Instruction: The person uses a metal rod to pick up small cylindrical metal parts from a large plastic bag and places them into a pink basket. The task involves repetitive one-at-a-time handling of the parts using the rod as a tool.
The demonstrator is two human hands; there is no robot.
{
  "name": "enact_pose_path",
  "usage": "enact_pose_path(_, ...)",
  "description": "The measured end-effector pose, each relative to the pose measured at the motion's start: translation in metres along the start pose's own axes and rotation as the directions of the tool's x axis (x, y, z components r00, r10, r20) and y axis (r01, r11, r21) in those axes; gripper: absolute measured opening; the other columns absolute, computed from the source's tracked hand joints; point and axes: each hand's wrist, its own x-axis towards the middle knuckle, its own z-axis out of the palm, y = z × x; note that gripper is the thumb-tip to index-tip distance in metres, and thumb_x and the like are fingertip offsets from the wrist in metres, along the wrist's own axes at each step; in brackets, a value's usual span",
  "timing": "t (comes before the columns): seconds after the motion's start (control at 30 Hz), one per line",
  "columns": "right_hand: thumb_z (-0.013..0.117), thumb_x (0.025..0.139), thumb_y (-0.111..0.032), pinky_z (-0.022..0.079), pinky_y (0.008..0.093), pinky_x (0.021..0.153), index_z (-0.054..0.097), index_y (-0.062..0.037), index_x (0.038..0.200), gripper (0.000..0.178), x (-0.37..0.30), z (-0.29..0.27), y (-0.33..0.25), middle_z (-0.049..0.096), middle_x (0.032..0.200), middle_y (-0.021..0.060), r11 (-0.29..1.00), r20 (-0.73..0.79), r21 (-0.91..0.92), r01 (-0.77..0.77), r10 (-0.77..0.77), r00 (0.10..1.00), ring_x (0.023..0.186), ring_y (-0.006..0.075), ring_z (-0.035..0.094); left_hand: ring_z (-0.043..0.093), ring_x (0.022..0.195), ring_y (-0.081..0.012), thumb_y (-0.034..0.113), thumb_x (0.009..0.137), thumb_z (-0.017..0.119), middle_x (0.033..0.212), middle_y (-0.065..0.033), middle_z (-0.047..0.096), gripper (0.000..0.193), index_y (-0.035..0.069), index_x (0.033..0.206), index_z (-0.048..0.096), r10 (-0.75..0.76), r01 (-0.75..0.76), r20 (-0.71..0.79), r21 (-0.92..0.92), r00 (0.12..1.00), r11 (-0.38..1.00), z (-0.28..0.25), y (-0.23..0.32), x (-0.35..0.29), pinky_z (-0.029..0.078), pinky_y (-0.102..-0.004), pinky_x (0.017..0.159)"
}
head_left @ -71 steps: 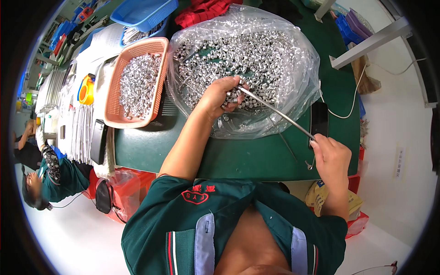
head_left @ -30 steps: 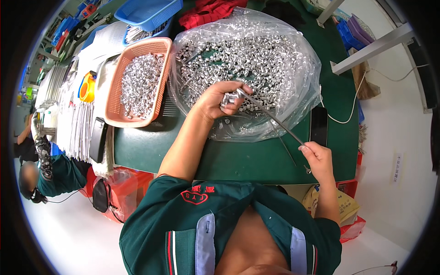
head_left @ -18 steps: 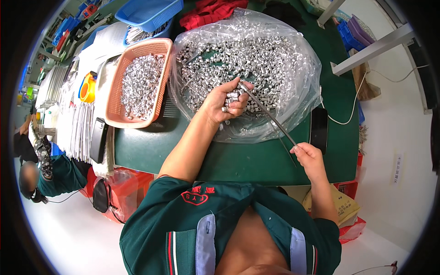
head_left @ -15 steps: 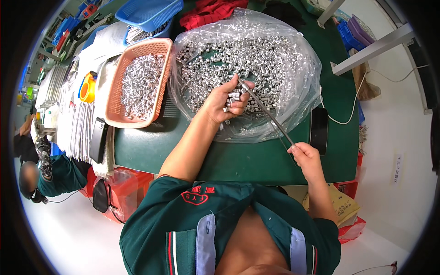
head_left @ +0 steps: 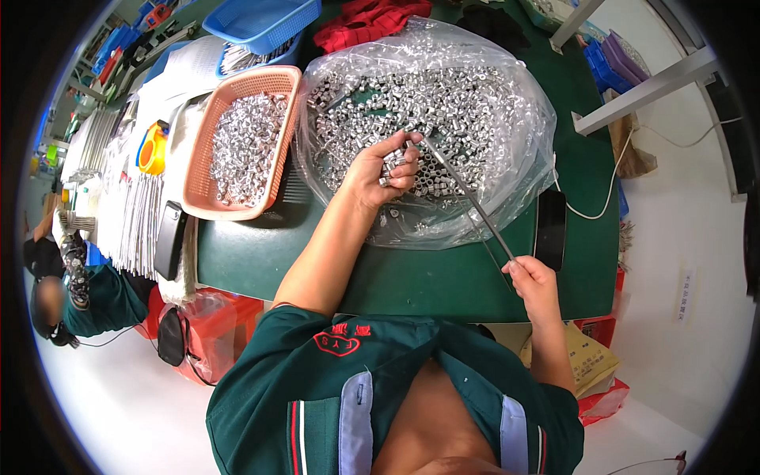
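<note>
The left hand [head_left: 385, 170] is half curled, its grip folded loosely around several small metal tubes [head_left: 393, 162] that lie between palm and fingers, above the clear plastic bag [head_left: 529, 178]. The right hand [head_left: 533, 285] has its grip pinched on the near end of a metal rod [head_left: 474, 202]. The rod slants forward and left, its far end just beside the left fingertips; whether they touch cannot be told.

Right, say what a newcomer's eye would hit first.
Likely the big clear bag of shiny metal pieces on the green table, mid-picture. Over its near part the left hand holds more, while the right hand grips a metal rod. Left of the bag sits a peach basket of pieces.
</note>
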Motion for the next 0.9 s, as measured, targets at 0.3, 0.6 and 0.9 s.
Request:
enact_pose_path(0.3,0.062,0.089,-0.010,0.035,0.0212,0.051,0.064,0.0027,0.085,0.014,-0.001,-0.003,-0.016,0.051,0.061,-0.0028,0.937,-0.051,-0.322,0.135,-0.159,0.986,0.057,0.0036,0.043,0.034,0.046,-0.0084,0.029,0.098,0.046,0.066,-0.0014,0.047,0.026,0.005,0.106,0.052,-0.032,0.031,0.016,0.007,0.999,0.999,0.002,-0.001,-0.002,0.024,-0.0217,0.039)
enact_pose_path(0.6,0.064,0.086,-0.008,0.035,0.0228,0.049,0.063,0.0030,0.085,0.011,0.007,-0.008,-0.021,0.049,0.058,0.0010,0.877,-0.071,-0.425,0.226,-0.281,0.957,0.054,0.0051,0.042,0.033,0.046,-0.0081,0.022,0.096,0.048,0.064,-0.0006,0.045,0.021,0.004,0.105,0.054,-0.097,0.096,-0.010,-0.077,0.995,0.992,0.001,-0.006,0.002,0.023,-0.0218,0.038)
enact_pose_path(0.9,0.064,0.085,-0.006,0.035,0.0220,0.049,0.064,0.0030,0.087,0.010,0.008,-0.004,-0.015,0.051,0.060,0.0000,0.853,-0.099,-0.443,0.276,-0.353,0.930,0.055,0.0042,0.043,0.032,0.045,-0.0085,0.023,0.096,0.045,0.065,-0.0013,0.044,0.024,0.003,0.106,0.054,-0.143,0.143,-0.002,-0.091,0.990,0.986,0.001,-0.011,0.003,0.023,-0.0210,0.038)
